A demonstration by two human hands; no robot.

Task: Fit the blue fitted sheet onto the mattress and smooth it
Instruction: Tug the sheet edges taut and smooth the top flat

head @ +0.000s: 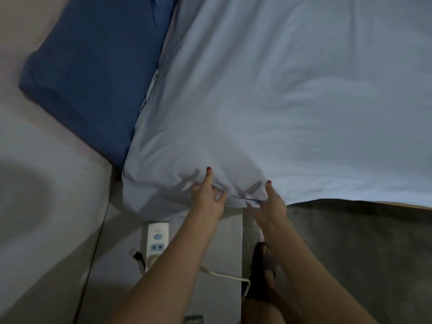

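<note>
Tucking the sheet's hem at the near mattress corner.

Pale blue fitted sheet [292, 94] spread over the mattress, bunched at the corner nearest the power strip [157, 242]. Left hand [207, 195] and right hand [268, 202] side by side on that corner, thumbs raised, fingers curled round the dark-edged hem. Dark blue pillow [93, 73] wedged beyond the corner, against the wall. Probably next: hem drawn down and under the corner, then wrinkles above it swept flat.
</note>
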